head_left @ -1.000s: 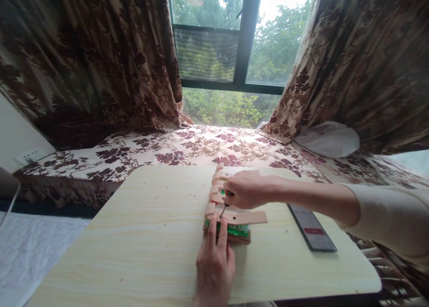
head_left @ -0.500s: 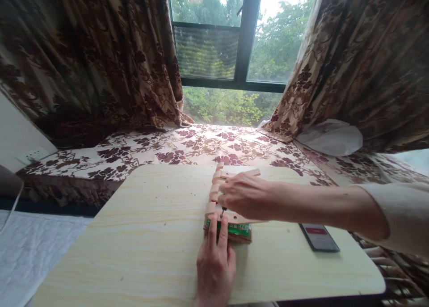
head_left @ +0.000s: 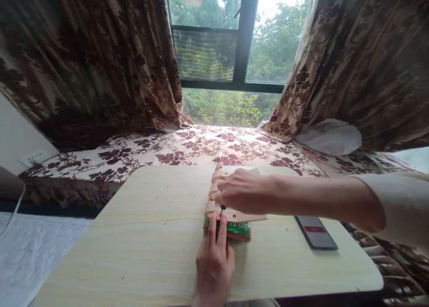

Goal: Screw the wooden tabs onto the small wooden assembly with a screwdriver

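Observation:
A light wooden piece (head_left: 250, 217) with rounded ends and small holes lies on a green packet (head_left: 238, 227) with printed lettering, which rests on a brown block (head_left: 246, 238). My left hand (head_left: 214, 262) has its index and middle fingers stretched out, tips pressed on the wood's near-left end. Between those tips and my other fist stands a thin dark shaft with a metal tip. My right hand (head_left: 243, 191) is closed above the wood around what looks like a screwdriver (head_left: 223, 207); its handle is hidden. More rounded wooden pieces (head_left: 213, 191) line up behind, partly covered.
A pale wood-grain table (head_left: 140, 235) carries everything, with small dark crumbs scattered on it. A phone (head_left: 317, 233) lies to the right, under my forearm. Beyond are a floral-covered ledge (head_left: 201, 144), curtains (head_left: 134, 65) and a white plastic bag (head_left: 330, 137).
My right hand has turned slightly over the shaft and shifted a little left. My left fingers stay on the wood. The view has moved slightly.

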{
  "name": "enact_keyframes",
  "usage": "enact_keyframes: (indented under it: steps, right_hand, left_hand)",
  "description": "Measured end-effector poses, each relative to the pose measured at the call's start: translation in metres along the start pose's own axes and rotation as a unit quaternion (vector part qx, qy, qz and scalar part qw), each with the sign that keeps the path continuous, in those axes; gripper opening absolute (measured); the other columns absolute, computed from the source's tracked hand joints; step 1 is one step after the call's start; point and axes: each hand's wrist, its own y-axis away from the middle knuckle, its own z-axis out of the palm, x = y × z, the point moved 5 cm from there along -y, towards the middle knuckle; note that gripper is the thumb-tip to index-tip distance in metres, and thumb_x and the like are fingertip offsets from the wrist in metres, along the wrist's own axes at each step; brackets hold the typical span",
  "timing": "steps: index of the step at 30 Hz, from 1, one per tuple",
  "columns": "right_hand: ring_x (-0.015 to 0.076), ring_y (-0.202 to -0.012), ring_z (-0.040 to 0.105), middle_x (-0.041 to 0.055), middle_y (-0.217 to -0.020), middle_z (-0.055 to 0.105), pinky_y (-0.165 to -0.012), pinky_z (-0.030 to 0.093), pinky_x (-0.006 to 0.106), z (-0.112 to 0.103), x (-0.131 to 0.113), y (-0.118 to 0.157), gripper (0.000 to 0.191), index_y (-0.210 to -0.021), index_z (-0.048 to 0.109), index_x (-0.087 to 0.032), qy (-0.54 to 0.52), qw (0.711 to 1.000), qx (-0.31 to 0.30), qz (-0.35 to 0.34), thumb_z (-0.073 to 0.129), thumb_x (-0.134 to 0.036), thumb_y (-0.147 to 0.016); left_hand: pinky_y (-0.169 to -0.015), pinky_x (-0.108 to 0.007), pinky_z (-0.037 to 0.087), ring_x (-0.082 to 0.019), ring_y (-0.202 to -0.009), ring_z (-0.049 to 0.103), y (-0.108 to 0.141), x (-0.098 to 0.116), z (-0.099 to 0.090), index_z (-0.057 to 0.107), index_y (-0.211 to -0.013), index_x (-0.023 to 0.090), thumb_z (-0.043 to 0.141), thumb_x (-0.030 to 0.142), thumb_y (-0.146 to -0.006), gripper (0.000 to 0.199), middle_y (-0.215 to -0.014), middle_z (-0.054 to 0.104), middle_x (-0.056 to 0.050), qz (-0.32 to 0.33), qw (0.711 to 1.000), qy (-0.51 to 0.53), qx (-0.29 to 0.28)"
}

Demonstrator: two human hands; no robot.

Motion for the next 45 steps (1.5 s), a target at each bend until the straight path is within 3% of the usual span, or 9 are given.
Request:
enact_keyframes:
  steps: [5, 14, 19, 24, 30, 34, 37, 41, 45]
  right_hand:
    - [0.0148, -0.057, 0.052, 0.0059, -0.068, 0.061, -0.047, 0.027, 0.027, 0.007, -0.008, -0.002, 0.017, -0.071, 0.060, -0.012, 0.025, 0.999, 0.028, -0.037, 0.046, -0.005, -0.078]
    - [0.0181, -0.060, 0.057, 0.0113, -0.065, 0.064, -0.045, 0.027, 0.024, 0.016, 0.022, 0.000, 0.027, -0.076, 0.065, -0.011, -0.089, 0.982, -0.023, 0.166, 0.046, -0.030, -0.080]
    - [0.0162, -0.059, 0.055, 0.0083, -0.072, 0.064, -0.044, 0.026, 0.024, 0.005, 0.010, 0.000, 0.015, -0.086, 0.063, -0.012, -0.039, 0.995, -0.020, 0.087, 0.052, -0.017, -0.076]
    - [0.0148, -0.062, 0.052, 0.0077, -0.075, 0.062, -0.049, 0.028, 0.027, 0.004, -0.005, 0.002, 0.017, -0.075, 0.061, -0.012, 0.012, 0.999, 0.032, -0.038, 0.046, -0.004, -0.079]
    - [0.0137, -0.052, 0.050, 0.0065, -0.056, 0.057, -0.046, 0.027, 0.027, 0.015, 0.001, -0.003, 0.017, -0.066, 0.061, -0.012, -0.015, 1.000, 0.004, 0.005, 0.047, -0.008, -0.076]
    - [0.0161, -0.059, 0.054, 0.0085, -0.061, 0.061, -0.048, 0.029, 0.025, 0.015, 0.013, -0.008, 0.017, -0.073, 0.066, -0.013, -0.081, 0.991, -0.030, 0.102, 0.051, -0.022, -0.075]
    - [0.0162, -0.059, 0.054, 0.0087, -0.064, 0.062, -0.048, 0.030, 0.026, 0.012, 0.014, -0.008, 0.019, -0.078, 0.066, -0.013, -0.088, 0.987, -0.052, 0.121, 0.050, -0.024, -0.076]
    - [0.0143, -0.061, 0.053, 0.0083, -0.076, 0.063, -0.049, 0.030, 0.026, 0.000, 0.004, -0.004, 0.018, -0.090, 0.062, -0.013, -0.034, 0.998, -0.012, 0.055, 0.048, -0.013, -0.080]
    - [0.0140, -0.067, 0.053, 0.0090, -0.083, 0.062, -0.048, 0.027, 0.026, -0.001, -0.008, -0.003, 0.015, -0.083, 0.061, -0.013, 0.003, 0.998, 0.036, -0.045, 0.046, -0.008, -0.083]
  left_hand:
    - [-0.086, -0.032, 0.051, -0.023, -0.118, 0.049, 0.000, 0.000, 0.001, 0.023, -0.139, 0.021, 0.044, 0.006, -0.078, 0.067, -0.141, 0.036, -0.013, 0.004, 1.000, -0.006, 0.005]
    - [-0.090, -0.032, 0.049, -0.022, -0.123, 0.044, -0.002, 0.001, -0.001, 0.026, -0.138, 0.021, 0.044, 0.006, -0.078, 0.064, -0.143, 0.033, -0.010, -0.007, 1.000, 0.006, -0.005]
    - [-0.089, -0.030, 0.049, -0.022, -0.122, 0.045, -0.002, 0.001, -0.001, 0.027, -0.138, 0.021, 0.045, 0.006, -0.078, 0.064, -0.143, 0.034, -0.011, -0.005, 1.000, -0.001, -0.006]
    - [-0.088, -0.033, 0.050, -0.024, -0.121, 0.046, -0.002, 0.001, -0.002, 0.025, -0.139, 0.021, 0.046, 0.007, -0.078, 0.066, -0.141, 0.036, -0.012, 0.000, 1.000, -0.003, 0.003]
    - [-0.090, -0.031, 0.049, -0.022, -0.123, 0.044, -0.001, 0.002, -0.001, 0.028, -0.137, 0.019, 0.044, 0.007, -0.078, 0.062, -0.142, 0.033, -0.012, -0.001, 1.000, 0.004, -0.002]
    - [-0.091, -0.031, 0.048, -0.022, -0.124, 0.042, 0.000, 0.000, 0.001, 0.026, -0.138, 0.019, 0.045, 0.006, -0.078, 0.064, -0.144, 0.031, -0.011, -0.008, 1.000, 0.011, -0.009]
    - [-0.090, -0.031, 0.049, -0.022, -0.123, 0.044, -0.001, 0.000, 0.001, 0.025, -0.138, 0.020, 0.044, 0.006, -0.078, 0.065, -0.144, 0.032, -0.011, -0.010, 1.000, 0.009, -0.012]
    - [-0.091, -0.032, 0.049, -0.023, -0.124, 0.043, -0.002, 0.001, -0.001, 0.024, -0.139, 0.021, 0.044, 0.006, -0.078, 0.065, -0.143, 0.032, -0.011, -0.005, 1.000, 0.005, -0.011]
    - [-0.091, -0.034, 0.048, -0.024, -0.124, 0.043, -0.002, 0.002, -0.002, 0.019, -0.140, 0.022, 0.045, 0.006, -0.078, 0.069, -0.143, 0.033, -0.011, -0.001, 1.000, 0.005, 0.002]
